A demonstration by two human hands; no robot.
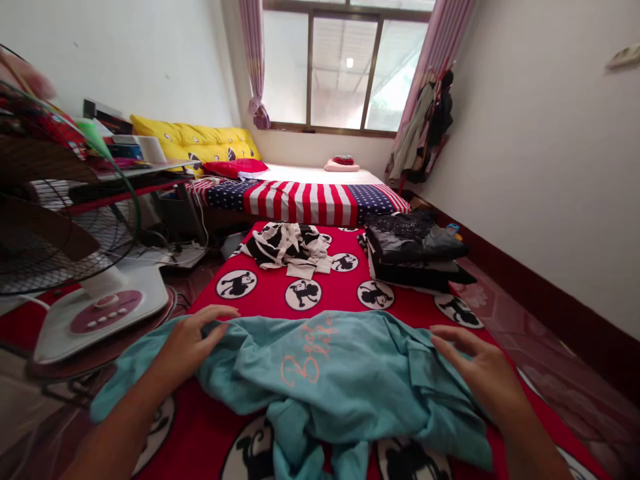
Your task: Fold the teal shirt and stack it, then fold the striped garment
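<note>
A teal t-shirt (320,373) with orange lettering lies crumpled on a red blanket (280,303) printed with black-and-white round figures. My left hand (193,340) rests flat on the shirt's left part, fingers spread. My right hand (477,370) lies on the shirt's right edge, fingers apart. Neither hand grips the cloth.
A black-and-white garment (290,247) lies crumpled farther along the blanket. A stack of folded dark clothes (415,250) sits at the right. A floor fan (65,247) stands close at the left. A bed (310,193) with a stars-and-stripes cover lies beyond, under the window.
</note>
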